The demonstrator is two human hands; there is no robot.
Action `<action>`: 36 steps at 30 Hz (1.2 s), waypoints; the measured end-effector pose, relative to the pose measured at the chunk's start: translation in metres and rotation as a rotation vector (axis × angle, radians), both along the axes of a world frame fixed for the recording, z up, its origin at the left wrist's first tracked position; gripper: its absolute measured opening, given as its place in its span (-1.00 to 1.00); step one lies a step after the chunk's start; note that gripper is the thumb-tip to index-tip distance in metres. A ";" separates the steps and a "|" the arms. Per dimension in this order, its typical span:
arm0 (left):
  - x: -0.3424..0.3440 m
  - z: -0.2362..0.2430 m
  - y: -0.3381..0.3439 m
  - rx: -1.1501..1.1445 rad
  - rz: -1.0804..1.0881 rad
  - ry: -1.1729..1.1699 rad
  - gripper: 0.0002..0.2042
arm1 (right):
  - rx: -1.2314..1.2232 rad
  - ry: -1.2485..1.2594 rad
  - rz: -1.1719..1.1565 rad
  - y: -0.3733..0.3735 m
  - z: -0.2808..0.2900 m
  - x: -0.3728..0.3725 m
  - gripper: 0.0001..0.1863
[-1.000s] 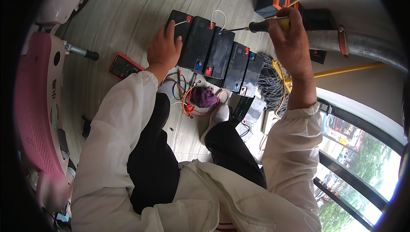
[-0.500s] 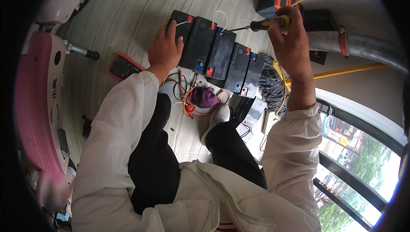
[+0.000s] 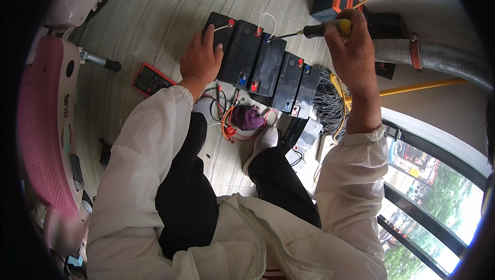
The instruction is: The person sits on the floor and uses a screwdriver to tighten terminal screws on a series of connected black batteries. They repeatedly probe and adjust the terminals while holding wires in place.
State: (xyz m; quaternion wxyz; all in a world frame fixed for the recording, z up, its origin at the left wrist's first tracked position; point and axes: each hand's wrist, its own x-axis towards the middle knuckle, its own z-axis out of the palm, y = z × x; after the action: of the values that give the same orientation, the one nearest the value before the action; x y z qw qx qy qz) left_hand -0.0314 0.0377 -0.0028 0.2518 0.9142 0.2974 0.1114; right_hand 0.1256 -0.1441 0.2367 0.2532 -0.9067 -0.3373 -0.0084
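Note:
Several black batteries with red and blue terminals stand side by side on the floor. My left hand [image 3: 201, 58] rests with fingers spread on the leftmost battery [image 3: 219, 38]. In my right hand [image 3: 353, 55] is a screwdriver [image 3: 314, 31] with a black and yellow handle, my fingers wrapped round it. Its tip touches the blue terminal [image 3: 267, 37] at the top of the third battery [image 3: 269, 68]. A white wire [image 3: 268, 15] loops from that terminal to the red one on the neighbouring battery [image 3: 241, 53]. Another short white wire [image 3: 223, 27] runs from the leftmost battery's red terminal.
A red and black multimeter [image 3: 150, 79] lies left of the batteries. Near my feet are a purple cloth [image 3: 248, 118] and red and black leads [image 3: 228, 130]. A grey mop head [image 3: 328, 99] lies to the right, below a metal pipe [image 3: 438, 58]. A pink scooter [image 3: 49, 125] stands left.
The screwdriver handle has turned slightly in my right hand, while its tip stays at the same blue terminal. My left hand keeps its place on the battery.

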 end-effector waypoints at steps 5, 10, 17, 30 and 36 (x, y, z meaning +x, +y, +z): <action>-0.001 0.000 0.001 0.008 0.000 0.004 -0.42 | -0.192 0.069 -0.113 0.005 0.012 0.001 -0.67; 0.000 0.000 0.001 -0.006 0.001 0.026 -0.42 | 0.011 -0.035 0.083 -0.004 -0.001 0.004 -0.66; -0.001 -0.001 0.001 -0.022 -0.005 0.021 -0.42 | -0.135 0.055 -0.117 0.005 0.005 -0.001 -0.66; -0.001 -0.003 0.001 -0.022 -0.009 0.017 -0.42 | -0.083 0.039 -0.069 0.001 0.001 -0.001 -0.63; -0.001 -0.003 0.001 -0.020 -0.006 0.016 -0.42 | 0.010 0.061 0.020 0.001 0.001 -0.003 -0.66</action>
State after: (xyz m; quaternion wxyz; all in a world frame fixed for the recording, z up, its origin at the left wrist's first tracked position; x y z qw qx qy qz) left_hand -0.0320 0.0391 -0.0053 0.2588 0.9134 0.2978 0.1003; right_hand 0.1228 -0.1427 0.2380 0.2681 -0.9017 -0.3385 0.0200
